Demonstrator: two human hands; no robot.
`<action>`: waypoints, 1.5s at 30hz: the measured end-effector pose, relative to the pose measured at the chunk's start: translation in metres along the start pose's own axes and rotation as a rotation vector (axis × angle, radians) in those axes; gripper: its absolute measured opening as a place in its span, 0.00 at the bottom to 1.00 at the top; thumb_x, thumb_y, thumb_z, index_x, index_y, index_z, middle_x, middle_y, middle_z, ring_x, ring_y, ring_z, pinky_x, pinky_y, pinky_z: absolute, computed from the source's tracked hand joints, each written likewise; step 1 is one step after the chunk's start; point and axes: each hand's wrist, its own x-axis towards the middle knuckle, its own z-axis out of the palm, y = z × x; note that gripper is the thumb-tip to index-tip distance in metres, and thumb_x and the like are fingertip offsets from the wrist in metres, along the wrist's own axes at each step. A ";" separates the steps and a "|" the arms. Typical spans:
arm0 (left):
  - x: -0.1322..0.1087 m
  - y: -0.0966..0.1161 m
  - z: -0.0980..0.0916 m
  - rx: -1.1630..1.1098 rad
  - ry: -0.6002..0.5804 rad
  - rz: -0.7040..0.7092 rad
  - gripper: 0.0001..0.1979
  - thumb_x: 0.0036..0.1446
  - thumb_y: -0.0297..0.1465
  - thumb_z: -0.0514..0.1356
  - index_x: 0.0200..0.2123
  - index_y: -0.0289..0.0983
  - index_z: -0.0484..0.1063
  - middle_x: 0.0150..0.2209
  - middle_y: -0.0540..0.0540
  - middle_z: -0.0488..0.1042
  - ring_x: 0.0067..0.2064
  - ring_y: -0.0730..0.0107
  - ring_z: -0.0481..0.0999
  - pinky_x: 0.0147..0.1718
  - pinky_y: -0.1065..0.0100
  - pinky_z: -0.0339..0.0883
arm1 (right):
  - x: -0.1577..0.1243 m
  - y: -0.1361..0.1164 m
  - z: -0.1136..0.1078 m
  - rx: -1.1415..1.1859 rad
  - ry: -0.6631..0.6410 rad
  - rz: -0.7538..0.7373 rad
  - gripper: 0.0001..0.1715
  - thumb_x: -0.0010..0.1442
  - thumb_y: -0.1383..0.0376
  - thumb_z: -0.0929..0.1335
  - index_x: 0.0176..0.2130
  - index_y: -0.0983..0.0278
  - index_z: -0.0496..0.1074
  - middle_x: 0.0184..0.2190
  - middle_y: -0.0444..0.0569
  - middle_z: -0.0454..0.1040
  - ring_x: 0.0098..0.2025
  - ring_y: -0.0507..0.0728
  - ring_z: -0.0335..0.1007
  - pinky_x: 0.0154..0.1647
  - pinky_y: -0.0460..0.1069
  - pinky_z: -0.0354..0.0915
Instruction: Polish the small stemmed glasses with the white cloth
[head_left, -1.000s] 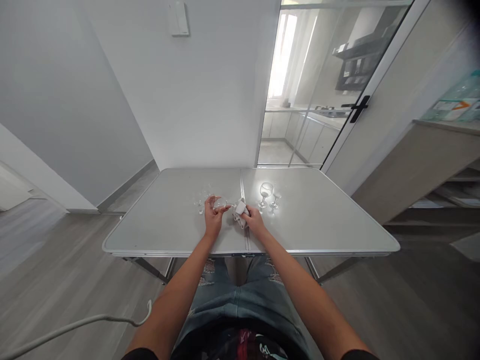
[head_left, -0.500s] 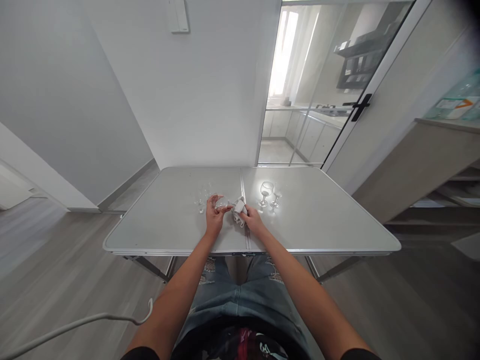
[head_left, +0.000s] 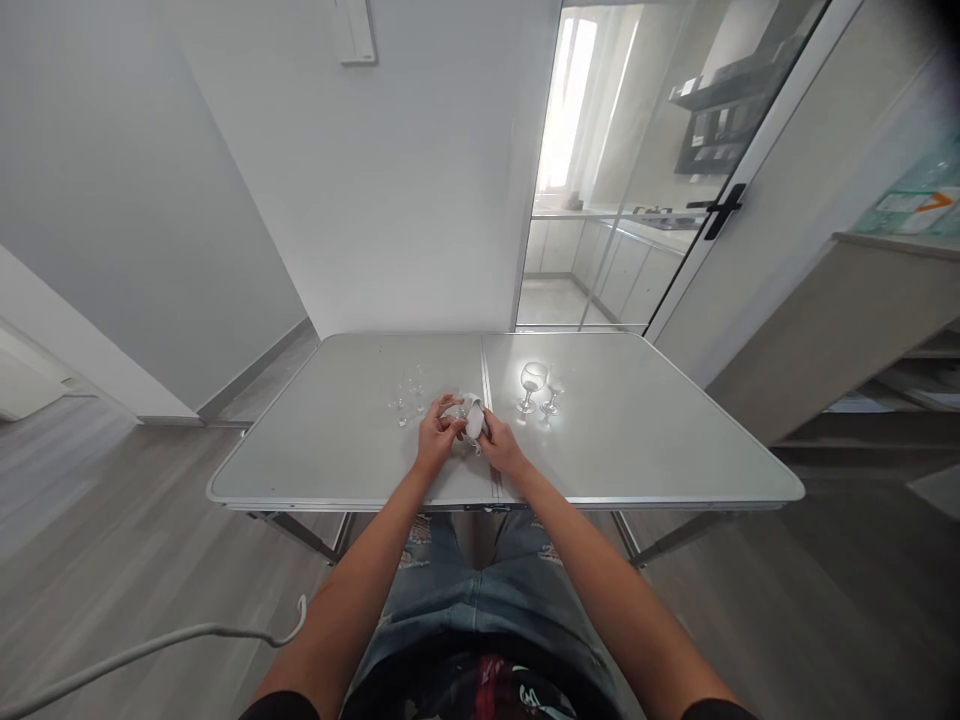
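Observation:
My left hand (head_left: 437, 432) is closed around a clear glass (head_left: 460, 411), mostly hidden by my fingers, over the middle of the table. Pressed against the glass from the right is a white cloth (head_left: 474, 416), which my right hand (head_left: 500, 441) grips. Left of my hands stand several small clear glasses (head_left: 409, 396), faint against the tabletop. To the right, two stemmed glasses stand side by side: a round-bowled one (head_left: 532, 379) and a fainter one (head_left: 553, 388).
The light grey folding table (head_left: 637, 440) has a metal rim and a center seam. Behind it are a white wall (head_left: 397, 200) and a glass door with a black handle (head_left: 721, 211). A pale curved rod (head_left: 202, 632) juts in at lower left.
My left hand has moved slightly right with the glass, and the cloth now covers the glass's right side. My right hand has shifted a little, still gripping the cloth.

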 end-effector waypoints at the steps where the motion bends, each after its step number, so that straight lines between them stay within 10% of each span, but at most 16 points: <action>1: 0.000 0.000 0.000 -0.011 0.002 0.001 0.32 0.54 0.44 0.67 0.58 0.38 0.64 0.55 0.34 0.73 0.26 0.76 0.74 0.25 0.69 0.72 | 0.000 0.002 0.000 -0.016 -0.003 0.009 0.17 0.59 0.63 0.64 0.47 0.65 0.71 0.27 0.42 0.70 0.27 0.51 0.60 0.33 0.46 0.60; 13: 0.000 0.005 -0.003 -0.262 -0.086 -0.066 0.33 0.55 0.49 0.65 0.58 0.35 0.68 0.53 0.32 0.75 0.20 0.82 0.67 0.16 0.73 0.60 | 0.007 -0.002 -0.008 0.678 -0.345 0.279 0.22 0.57 0.48 0.68 0.38 0.64 0.72 0.28 0.48 0.73 0.28 0.54 0.68 0.33 0.50 0.66; 22: 0.003 0.005 -0.001 -0.086 0.005 0.023 0.35 0.51 0.46 0.70 0.58 0.38 0.66 0.55 0.33 0.74 0.21 0.84 0.66 0.19 0.74 0.65 | 0.003 -0.007 -0.002 -0.149 0.128 -0.024 0.08 0.57 0.61 0.67 0.36 0.62 0.68 0.33 0.49 0.71 0.39 0.58 0.65 0.41 0.51 0.63; 29: 0.002 0.008 -0.002 -0.132 -0.070 0.017 0.32 0.57 0.47 0.64 0.58 0.36 0.66 0.54 0.32 0.74 0.22 0.81 0.69 0.20 0.72 0.65 | 0.002 -0.007 -0.007 0.116 0.031 0.021 0.07 0.58 0.60 0.65 0.33 0.62 0.68 0.26 0.43 0.66 0.29 0.53 0.60 0.33 0.47 0.59; 36: 0.002 0.007 -0.004 -0.102 -0.017 0.042 0.31 0.57 0.46 0.65 0.58 0.38 0.65 0.54 0.33 0.74 0.21 0.82 0.68 0.21 0.72 0.64 | 0.006 -0.011 -0.024 0.199 0.526 0.058 0.12 0.50 0.65 0.66 0.37 0.62 0.69 0.45 0.49 0.69 0.44 0.56 0.65 0.47 0.50 0.62; 39: 0.002 0.006 -0.004 -0.094 -0.005 0.044 0.30 0.57 0.46 0.65 0.58 0.38 0.65 0.54 0.33 0.74 0.22 0.82 0.68 0.21 0.72 0.65 | 0.005 -0.010 -0.025 0.245 0.423 0.061 0.22 0.47 0.67 0.64 0.44 0.62 0.72 0.40 0.47 0.73 0.41 0.56 0.67 0.45 0.50 0.63; 45: 0.003 0.006 -0.005 -0.093 0.034 0.058 0.29 0.58 0.46 0.65 0.57 0.38 0.64 0.55 0.34 0.73 0.21 0.83 0.67 0.21 0.73 0.65 | 0.003 -0.008 -0.025 0.139 0.203 0.130 0.11 0.50 0.65 0.61 0.27 0.63 0.72 0.25 0.44 0.70 0.29 0.54 0.65 0.33 0.48 0.60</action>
